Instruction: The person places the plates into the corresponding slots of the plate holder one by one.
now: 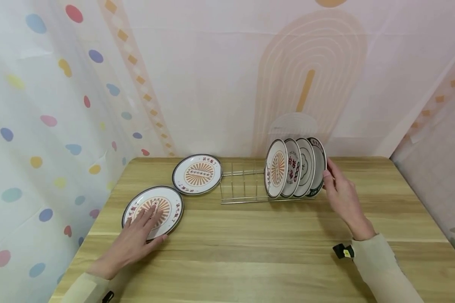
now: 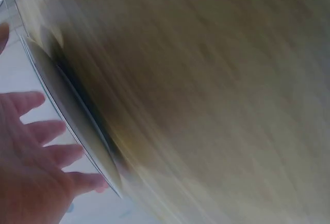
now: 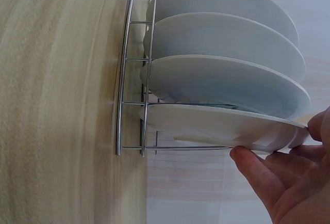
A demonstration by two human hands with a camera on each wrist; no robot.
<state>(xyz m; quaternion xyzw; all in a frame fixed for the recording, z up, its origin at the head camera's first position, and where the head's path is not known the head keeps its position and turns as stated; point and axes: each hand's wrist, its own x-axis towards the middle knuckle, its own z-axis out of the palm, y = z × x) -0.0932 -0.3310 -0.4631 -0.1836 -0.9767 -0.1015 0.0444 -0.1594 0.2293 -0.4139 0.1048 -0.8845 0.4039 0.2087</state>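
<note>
My right hand (image 1: 343, 195) pinches the outer edge of the rightmost plate (image 3: 216, 128), a white one with a dark green patterned rim. This plate stands on edge in a silver wire dish rack (image 1: 246, 199). Three more upright plates (image 1: 277, 168) fill the slots to its left, one with an orange sunburst. Over at the left, my left hand (image 1: 138, 235) has its fingers spread across a round sunburst plate (image 1: 172, 214) with a dark rim. In the left wrist view, straight fingers overlap that plate's face (image 2: 56, 115), and another edge shows beneath it.
A second sunburst plate (image 1: 199, 172) lies by the rack's left end, close to the first. Several rack slots on the left hold no plate. Patterned curtains (image 1: 212, 84) hang behind and beside the wooden table (image 1: 250, 252).
</note>
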